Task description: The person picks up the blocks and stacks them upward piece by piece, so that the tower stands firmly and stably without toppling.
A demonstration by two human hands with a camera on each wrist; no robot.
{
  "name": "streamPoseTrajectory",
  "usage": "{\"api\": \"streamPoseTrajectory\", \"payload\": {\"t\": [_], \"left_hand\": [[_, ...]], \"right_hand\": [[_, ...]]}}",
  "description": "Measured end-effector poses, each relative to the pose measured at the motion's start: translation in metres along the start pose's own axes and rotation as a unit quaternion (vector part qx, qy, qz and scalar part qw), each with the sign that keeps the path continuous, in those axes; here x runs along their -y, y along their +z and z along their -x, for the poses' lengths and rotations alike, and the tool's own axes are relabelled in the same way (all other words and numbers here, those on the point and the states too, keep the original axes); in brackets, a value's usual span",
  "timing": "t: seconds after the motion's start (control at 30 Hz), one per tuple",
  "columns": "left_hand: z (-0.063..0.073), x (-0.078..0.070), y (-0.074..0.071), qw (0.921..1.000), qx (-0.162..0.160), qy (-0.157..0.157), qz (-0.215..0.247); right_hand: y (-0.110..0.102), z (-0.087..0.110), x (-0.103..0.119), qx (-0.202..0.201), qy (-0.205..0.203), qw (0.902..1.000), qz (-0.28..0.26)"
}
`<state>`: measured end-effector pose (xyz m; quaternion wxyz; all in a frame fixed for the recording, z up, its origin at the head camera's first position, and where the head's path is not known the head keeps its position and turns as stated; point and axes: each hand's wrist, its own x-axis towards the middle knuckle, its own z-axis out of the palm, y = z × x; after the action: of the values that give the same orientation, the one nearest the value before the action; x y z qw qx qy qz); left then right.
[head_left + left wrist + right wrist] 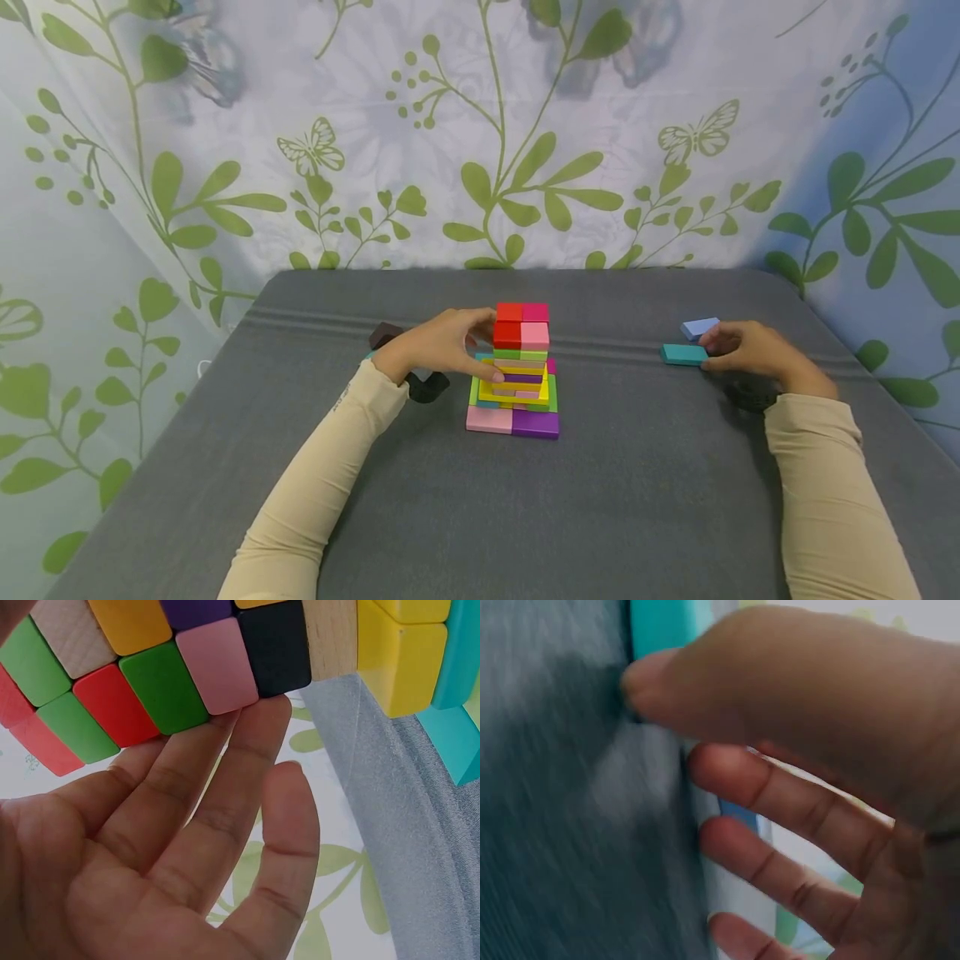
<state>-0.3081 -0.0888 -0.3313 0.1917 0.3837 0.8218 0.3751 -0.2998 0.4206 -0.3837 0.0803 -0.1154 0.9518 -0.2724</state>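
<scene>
A tower of colourful wooden blocks (517,392) stands on the grey table, wider at its base, with red and pink blocks on top. My left hand (450,342) is at the tower's left side, thumb by its front and fingers reaching behind. In the left wrist view, fairly straight fingers touch the sides of a green block (163,690) and a pink block (217,666). Over on the right, my right hand (750,358) pinches the right end of a teal block (682,355); its index fingertip is hidden in the right wrist view. A light blue block (699,327) lies just behind.
Patterned cloth with green leaves (536,167) hangs behind the grey table (630,500). A dark brown block (386,335) lies behind the left wrist, partly hidden. Black wrist gear (427,387) shows under the left wrist.
</scene>
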Motion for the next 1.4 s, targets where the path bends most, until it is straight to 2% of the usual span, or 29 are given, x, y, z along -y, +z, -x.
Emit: {"api": "streamPoseTrajectory", "payload": {"t": [0.23,0.33,0.43,0.57,0.73,0.87,0.97,1.13,1.4], "left_hand": [[0.001,0.003,0.001,1.0,-0.003,-0.001,-0.007],[0.001,0.003,0.002,0.9999,-0.005,-0.001,-0.009],[0.002,0.004,0.003,0.9999,-0.006,-0.002,-0.01],[0.002,0.005,0.004,0.9999,-0.006,-0.003,-0.014],[0.002,0.006,0.005,0.9998,-0.007,-0.002,-0.016],[0.002,0.006,0.005,0.9999,-0.006,-0.002,-0.015],[0.003,0.006,0.006,0.9999,-0.004,-0.003,-0.014],[0.003,0.005,0.005,0.9998,-0.003,-0.005,-0.018],[0.003,0.004,0.006,0.9997,-0.002,-0.003,-0.026]], "right_hand": [[0.014,-0.012,0.02,0.001,-0.008,1.0,-0.002],[0.018,-0.016,0.034,-0.022,-0.021,0.9995,-0.008],[0.021,-0.019,0.05,-0.057,-0.042,0.9962,-0.05],[0.024,-0.021,0.076,-0.091,-0.068,0.9832,-0.143],[0.029,-0.022,0.118,-0.115,-0.095,0.9599,-0.237],[0.035,-0.02,0.149,-0.129,-0.132,0.942,-0.28],[0.039,-0.017,0.169,-0.134,-0.148,0.9355,-0.291],[0.044,-0.013,0.193,-0.135,-0.159,0.9347,-0.288],[0.049,-0.018,0.214,-0.105,-0.147,0.9498,-0.255]]}}
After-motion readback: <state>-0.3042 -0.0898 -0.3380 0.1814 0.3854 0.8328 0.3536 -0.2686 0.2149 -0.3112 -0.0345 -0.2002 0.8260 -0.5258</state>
